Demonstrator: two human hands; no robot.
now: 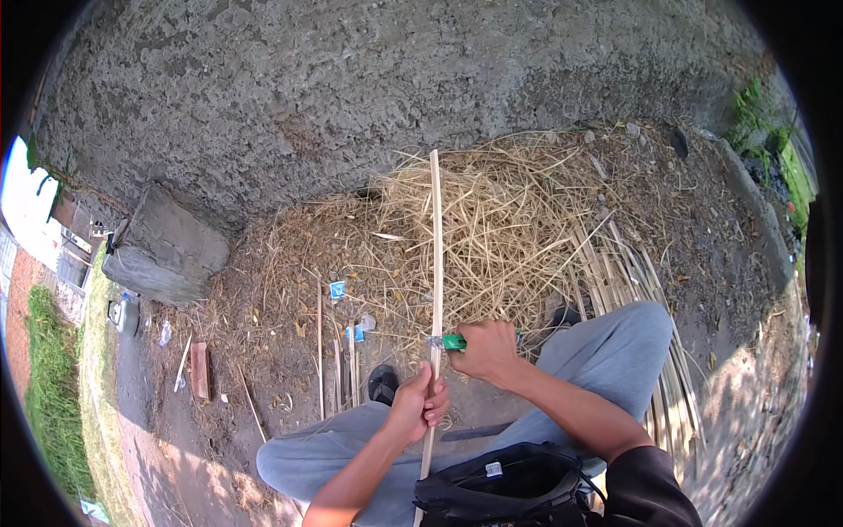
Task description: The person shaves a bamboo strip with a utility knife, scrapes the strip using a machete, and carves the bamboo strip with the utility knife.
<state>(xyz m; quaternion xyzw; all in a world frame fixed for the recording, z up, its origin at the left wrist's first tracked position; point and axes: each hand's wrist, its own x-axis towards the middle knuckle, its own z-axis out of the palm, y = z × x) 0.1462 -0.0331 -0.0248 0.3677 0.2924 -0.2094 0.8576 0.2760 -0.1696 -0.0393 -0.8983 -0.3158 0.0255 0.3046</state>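
A rough wall (351, 79) stands behind the heap of shavings (492, 237). To the heap's left is a concrete block (171, 241); along its right lies a bundle of strips (606, 263). On its near side sits an open black bag (457, 494). One long pale strip (437, 246) runs from the heap's left part toward the bag. Just nearer than the heap, the left hand (417, 404) curls around the strip; beside it, the right hand (487, 351) clenches a green-handled knife (454, 342), its metal end against the strip. The step looks like shaving; the next stroke seems to call for a firm left hold and a level blade. Left of the heap, two blue packets (337, 289) carry print too small to read, as does the bag's white tag (493, 469).
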